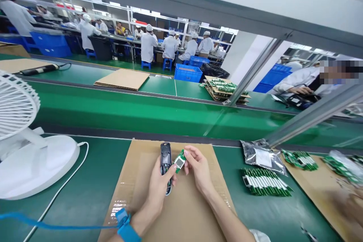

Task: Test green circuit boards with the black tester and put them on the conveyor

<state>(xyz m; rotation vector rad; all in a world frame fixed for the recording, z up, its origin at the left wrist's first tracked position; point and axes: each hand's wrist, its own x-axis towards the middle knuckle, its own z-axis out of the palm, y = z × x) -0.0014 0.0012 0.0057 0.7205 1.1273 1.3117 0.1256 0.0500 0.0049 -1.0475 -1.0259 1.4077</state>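
Observation:
My left hand (159, 177) is closed around a dark, elongated plastic housing (166, 153) with a rounded top, held over a cardboard sheet (195, 211). A small green circuit board (180, 161) with a pale-framed dark square is just right of the housing. My right hand (198, 164) pinches this board by its upper right edge, while the left thumb reaches its lower left side. What lies inside the housing is mostly hidden by the left fingers. A blue wrist strap (127, 227) with a blue cord circles my left wrist.
Right of the cardboard lie a row of green circuit boards (266, 182) and a silvery bag (262, 157). A white fan (42, 166) stands left, its cable on the bench. Behind a green ledge are cardboard sheets (123, 79) and stacked boards (224, 85). A co-worker's blurred hand (348, 204) is far right.

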